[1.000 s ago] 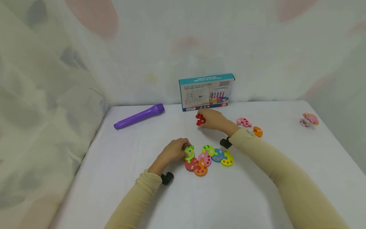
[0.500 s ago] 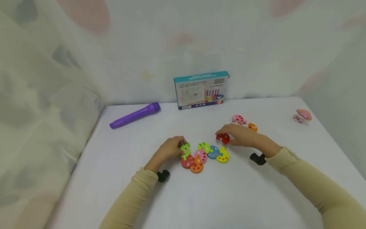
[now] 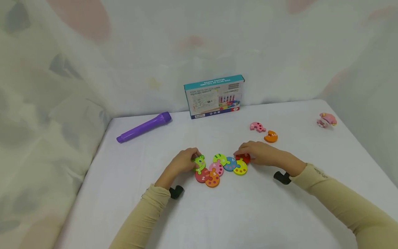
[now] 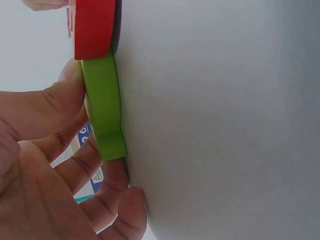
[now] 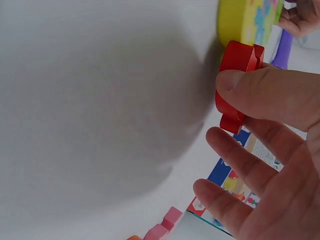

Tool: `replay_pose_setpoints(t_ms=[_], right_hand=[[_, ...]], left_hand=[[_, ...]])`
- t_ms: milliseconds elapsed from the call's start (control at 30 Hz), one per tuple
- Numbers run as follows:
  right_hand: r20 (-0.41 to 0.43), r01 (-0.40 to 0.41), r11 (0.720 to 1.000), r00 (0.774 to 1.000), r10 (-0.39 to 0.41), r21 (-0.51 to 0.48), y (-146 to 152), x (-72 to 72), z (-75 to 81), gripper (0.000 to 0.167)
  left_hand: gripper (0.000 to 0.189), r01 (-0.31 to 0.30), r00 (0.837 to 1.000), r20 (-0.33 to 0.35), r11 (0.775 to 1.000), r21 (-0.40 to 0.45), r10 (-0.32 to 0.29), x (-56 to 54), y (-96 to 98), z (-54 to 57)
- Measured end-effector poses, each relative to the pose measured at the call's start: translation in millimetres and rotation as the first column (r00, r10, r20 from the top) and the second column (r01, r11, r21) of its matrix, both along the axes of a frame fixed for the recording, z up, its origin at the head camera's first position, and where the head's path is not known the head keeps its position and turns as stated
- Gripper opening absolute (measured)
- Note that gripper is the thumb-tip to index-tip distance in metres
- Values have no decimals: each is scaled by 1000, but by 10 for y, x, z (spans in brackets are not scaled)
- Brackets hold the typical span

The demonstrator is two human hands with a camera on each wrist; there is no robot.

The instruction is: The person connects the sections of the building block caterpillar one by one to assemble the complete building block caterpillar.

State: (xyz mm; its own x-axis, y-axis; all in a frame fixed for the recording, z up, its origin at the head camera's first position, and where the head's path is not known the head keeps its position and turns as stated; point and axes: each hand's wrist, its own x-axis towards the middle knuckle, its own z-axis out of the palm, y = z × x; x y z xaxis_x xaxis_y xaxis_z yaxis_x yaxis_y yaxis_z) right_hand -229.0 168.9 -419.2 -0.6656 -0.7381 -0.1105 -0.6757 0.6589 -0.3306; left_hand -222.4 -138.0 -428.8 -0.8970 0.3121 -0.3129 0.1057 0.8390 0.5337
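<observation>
My left hand (image 3: 181, 162) holds the green caterpillar head puzzle piece (image 3: 200, 164) at the left end of a winding chain, its thumb on top and fingers curled by the far edge. Joined on from it are a dark red piece (image 3: 202, 176), an orange piece (image 3: 212, 181), a pink piece (image 3: 216, 169), a light green one, a blue piece (image 3: 230, 165) and a yellow piece (image 3: 240, 169). At the chain's right end, my right hand (image 3: 264, 153) pinches a red puzzle piece (image 5: 236, 59) against the yellow one's far side. Whether they interlock, I cannot tell.
Behind the right hand lie a loose pink spotted piece (image 3: 257, 127) and an orange piece (image 3: 271, 137). A cardboard box (image 3: 214, 98) stands at the back, with a purple microphone-shaped stick (image 3: 144, 127) to its left. Far right sits a small pink figure (image 3: 328, 119).
The right hand has carried the red piece from near the box, rightward and nearer, to the yellow piece. The left hand stays on the green head. The head view has shifted slightly.
</observation>
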Motion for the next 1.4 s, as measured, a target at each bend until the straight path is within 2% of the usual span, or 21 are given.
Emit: replay_pose_setpoints(t_ms=[200,333,433,533,667,733,833,933,1000,1133,1267,1400], right_hand=[[-23,17,999,1000,-16,31,-28,5,-17,49],[-46,67,997,997,-66,35,14,-41,-19,54],[-99,142,990,985,-140,5,100,-173,30,53],[-109,244,970,963,-245,-26,219,-390,119,53],[-12,362,931,932,-362,38,365,-709,236,60],[55,380,922,922,-384,80,408,-843,264,62],[149,368,925,914,-378,91,427,-961,283,59],[213,365,926,901,-378,98,417,-1009,276,56],[225,367,922,895,-385,120,415,-1023,246,58],[199,365,919,900,-389,149,436,-1031,148,58],[151,367,924,913,-379,104,444,-1012,72,51],[138,328,943,933,-333,55,374,-935,81,48]], left_hand=[[32,-19,1000,-6,1000,-2,19,0,-6,-3],[32,-23,1000,0,1000,0,23,8,-8,-9],[32,-28,1000,1,1000,-9,28,17,-15,-14],[32,-39,999,4,999,-18,39,26,-22,-18],[32,-42,999,9,999,-3,42,40,-21,-25],[32,-44,999,14,999,6,44,48,-21,-36],[32,-40,999,12,999,16,40,51,-21,-50],[32,-36,999,-1,999,13,36,40,-25,-42],[31,-35,999,-5,999,13,35,25,-21,-35],[31,-24,1000,1,1000,12,24,8,1,-29],[31,-16,1000,-2,1000,7,16,2,18,-33],[31,-22,1000,-1,1000,5,22,4,29,-26]])
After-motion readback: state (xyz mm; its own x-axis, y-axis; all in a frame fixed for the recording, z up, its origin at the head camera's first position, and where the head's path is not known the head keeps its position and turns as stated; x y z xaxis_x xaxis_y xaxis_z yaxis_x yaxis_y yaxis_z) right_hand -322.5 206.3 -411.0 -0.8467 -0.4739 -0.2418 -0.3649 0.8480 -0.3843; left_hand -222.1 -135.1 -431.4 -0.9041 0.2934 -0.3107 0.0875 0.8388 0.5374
